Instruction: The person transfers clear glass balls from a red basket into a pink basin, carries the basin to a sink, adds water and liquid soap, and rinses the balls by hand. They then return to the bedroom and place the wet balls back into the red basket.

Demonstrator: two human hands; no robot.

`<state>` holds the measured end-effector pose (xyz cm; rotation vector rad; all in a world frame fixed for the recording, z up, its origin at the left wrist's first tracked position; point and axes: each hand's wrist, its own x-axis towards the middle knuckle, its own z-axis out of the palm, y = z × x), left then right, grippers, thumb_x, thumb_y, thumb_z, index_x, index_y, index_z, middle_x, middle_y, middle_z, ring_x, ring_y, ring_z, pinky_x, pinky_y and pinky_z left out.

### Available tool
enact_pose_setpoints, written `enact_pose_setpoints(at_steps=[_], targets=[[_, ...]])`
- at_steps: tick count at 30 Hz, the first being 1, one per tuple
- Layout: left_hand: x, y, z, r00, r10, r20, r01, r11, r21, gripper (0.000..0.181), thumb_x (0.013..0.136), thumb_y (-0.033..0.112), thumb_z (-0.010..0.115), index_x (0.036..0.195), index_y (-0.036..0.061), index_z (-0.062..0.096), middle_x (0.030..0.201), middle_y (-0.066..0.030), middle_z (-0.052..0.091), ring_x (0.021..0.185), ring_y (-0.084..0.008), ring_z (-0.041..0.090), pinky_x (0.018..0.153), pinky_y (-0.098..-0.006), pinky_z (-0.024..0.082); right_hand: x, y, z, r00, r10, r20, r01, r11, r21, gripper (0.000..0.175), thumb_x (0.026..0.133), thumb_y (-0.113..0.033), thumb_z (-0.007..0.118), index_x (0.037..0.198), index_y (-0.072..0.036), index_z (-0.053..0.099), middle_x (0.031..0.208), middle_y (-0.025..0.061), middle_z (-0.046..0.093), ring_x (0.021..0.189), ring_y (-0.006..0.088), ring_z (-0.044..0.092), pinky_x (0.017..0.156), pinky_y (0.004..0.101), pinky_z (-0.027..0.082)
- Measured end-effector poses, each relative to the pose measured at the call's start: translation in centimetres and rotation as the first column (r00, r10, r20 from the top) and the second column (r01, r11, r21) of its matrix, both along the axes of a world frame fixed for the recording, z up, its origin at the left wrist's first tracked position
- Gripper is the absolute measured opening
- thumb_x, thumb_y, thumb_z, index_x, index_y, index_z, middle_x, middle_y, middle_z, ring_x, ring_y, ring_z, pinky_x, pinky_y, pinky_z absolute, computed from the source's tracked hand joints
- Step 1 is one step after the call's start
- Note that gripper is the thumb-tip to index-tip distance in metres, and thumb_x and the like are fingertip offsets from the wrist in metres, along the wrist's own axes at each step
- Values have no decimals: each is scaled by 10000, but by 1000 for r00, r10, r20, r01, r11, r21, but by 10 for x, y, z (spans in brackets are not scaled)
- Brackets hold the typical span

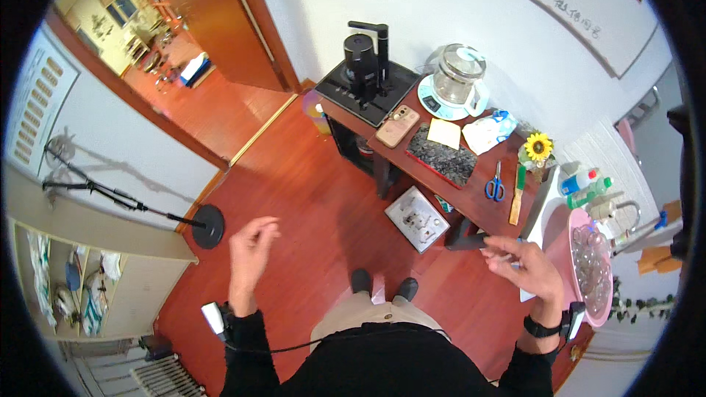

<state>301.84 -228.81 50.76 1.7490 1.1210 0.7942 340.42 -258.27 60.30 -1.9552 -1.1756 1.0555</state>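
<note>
My left hand (253,251) is raised over the red wooden floor, fingers loosely curled, with nothing in it. My right hand (521,266), also empty with bent fingers apart, hovers near the sink edge and the pink basin (576,314) of clear glassware. On the dark wooden table (496,215) lie blue-handled scissors (495,187), a green-and-wood brush (517,193), a dark patterned board (441,157) with a yellow cloth (444,133), a phone (397,125) and a white-and-blue packet (490,131). A glass electric kettle (458,80) and a black kettle (361,60) stand behind.
A metal tray (417,219) lies on the floor below the table. A lamp-like stand's round base (208,226) and an open shelf unit (127,298) are at left, below a doorway. Bottles (578,182) stand by the sink; an artificial sunflower (538,146) stands at the table's corner.
</note>
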Motion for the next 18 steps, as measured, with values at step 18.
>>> enact_pose_setpoints(at_steps=[18], targets=[[280, -136, -71, 612, -790, 45, 783, 597, -173, 164, 905, 109, 663, 1041, 21, 693, 890, -79, 709, 792, -143, 661, 713, -272, 514, 83, -249, -21, 752, -638, 165, 647, 762, -1, 413, 953, -253, 638, 1267, 12, 587, 959, 99, 701, 869, 166, 649, 793, 313, 527]])
